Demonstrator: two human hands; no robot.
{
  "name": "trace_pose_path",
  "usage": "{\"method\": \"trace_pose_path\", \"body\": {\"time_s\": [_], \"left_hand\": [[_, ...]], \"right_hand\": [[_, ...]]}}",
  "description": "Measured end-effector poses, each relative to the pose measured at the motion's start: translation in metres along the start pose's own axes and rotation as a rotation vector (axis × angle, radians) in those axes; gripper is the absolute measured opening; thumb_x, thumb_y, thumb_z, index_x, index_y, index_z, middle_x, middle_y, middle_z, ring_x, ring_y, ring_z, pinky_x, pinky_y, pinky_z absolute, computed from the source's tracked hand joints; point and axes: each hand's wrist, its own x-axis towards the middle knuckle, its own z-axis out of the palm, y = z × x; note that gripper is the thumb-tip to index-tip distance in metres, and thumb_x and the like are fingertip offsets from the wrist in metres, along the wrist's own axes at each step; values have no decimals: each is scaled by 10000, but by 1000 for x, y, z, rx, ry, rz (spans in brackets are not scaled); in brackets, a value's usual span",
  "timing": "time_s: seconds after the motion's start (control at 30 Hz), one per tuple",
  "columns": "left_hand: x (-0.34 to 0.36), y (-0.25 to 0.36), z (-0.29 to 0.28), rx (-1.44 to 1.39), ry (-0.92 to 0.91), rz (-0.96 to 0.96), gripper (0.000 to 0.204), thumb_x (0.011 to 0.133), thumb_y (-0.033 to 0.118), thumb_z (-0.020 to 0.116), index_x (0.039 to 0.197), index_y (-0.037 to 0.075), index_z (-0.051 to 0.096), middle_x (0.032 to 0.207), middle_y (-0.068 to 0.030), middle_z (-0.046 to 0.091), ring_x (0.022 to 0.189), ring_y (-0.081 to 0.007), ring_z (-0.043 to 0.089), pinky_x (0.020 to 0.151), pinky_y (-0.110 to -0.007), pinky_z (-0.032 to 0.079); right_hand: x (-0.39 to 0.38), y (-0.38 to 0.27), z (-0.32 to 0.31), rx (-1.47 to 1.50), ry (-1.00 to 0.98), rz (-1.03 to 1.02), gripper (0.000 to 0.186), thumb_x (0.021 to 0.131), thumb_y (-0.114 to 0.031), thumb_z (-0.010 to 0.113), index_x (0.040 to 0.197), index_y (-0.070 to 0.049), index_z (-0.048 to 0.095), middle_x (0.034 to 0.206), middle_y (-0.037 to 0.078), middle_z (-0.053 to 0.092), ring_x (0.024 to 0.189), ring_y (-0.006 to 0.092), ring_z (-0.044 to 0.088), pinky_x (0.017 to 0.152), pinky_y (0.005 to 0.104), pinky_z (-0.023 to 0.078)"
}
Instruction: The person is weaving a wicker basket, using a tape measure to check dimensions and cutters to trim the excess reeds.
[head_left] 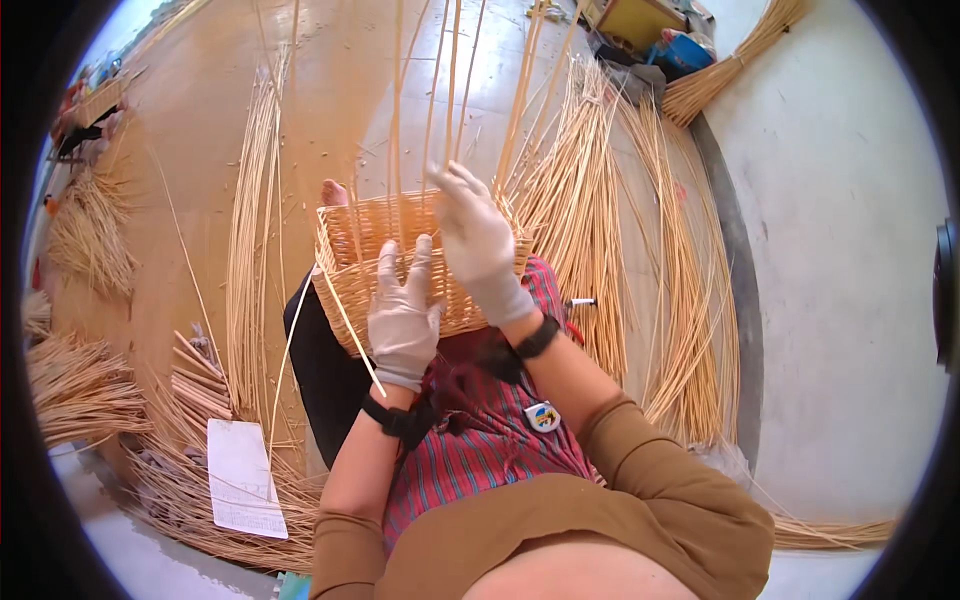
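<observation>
A woven wicker basket, rectangular and open at the top, rests on my lap with tall upright stakes rising from it. My left hand, in a pale work glove, lies against its near wall. Two of its fingers are stretched out and spread, their tips at the rim beside a stake. Above the basket's right part is my gloved right hand, fingers pointing up among the stakes, their tips smeared by motion; whether they grip a stake I cannot tell. A loose pale strand slants from the basket's left corner toward my left wrist.
Long wicker rods lie in a bundle on the right and a thinner row on the left. Cut bundles sit at far left. A white paper sheet lies over rods. A wall borders the right side.
</observation>
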Motion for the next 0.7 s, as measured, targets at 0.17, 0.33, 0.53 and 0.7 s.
{"method": "trace_pose_path", "body": {"time_s": [0.17, 0.33, 0.53, 0.7], "left_hand": [[5, -11, 6, 338, -180, 69, 689, 930, 81, 624, 1577, 254, 462, 1487, -201, 448, 1205, -372, 627, 959, -461, 538], [-1, -18, 1, -172, 28, 98, 499, 924, 63, 700, 1398, 203, 636, 1415, -208, 540, 1217, -375, 621, 1005, -456, 522], [-18, -75, -49, -62, 413, 4, 313, 926, 59, 740, 1230, 47, 665, 1270, -154, 670, 1276, -345, 607, 1080, -435, 501], [1, -123, -51, -610, 214, -95, 347, 889, 70, 788, 1212, 54, 662, 1233, -137, 685, 1189, -294, 658, 1011, -392, 528]], "right_hand": [[-12, 15, -19, 266, 5, 305, 491, 1045, -26, 577, 1528, -80, 510, 1286, 151, 685, 1174, 183, 667, 927, 339, 561], [-109, -2, -47, 301, -68, 495, 424, 1039, -32, 589, 1463, -26, 572, 1221, 133, 709, 1091, 177, 688, 913, 313, 561], [-63, -79, -24, 354, -322, -255, 542, 772, -100, 763, 1311, -78, 709, 1306, 147, 688, 1225, 376, 645, 1051, 466, 516], [-39, -89, 35, 656, -368, -487, 301, 860, -264, 728, 1120, -112, 728, 1150, 97, 704, 1131, 342, 658, 1006, 472, 514]]}}
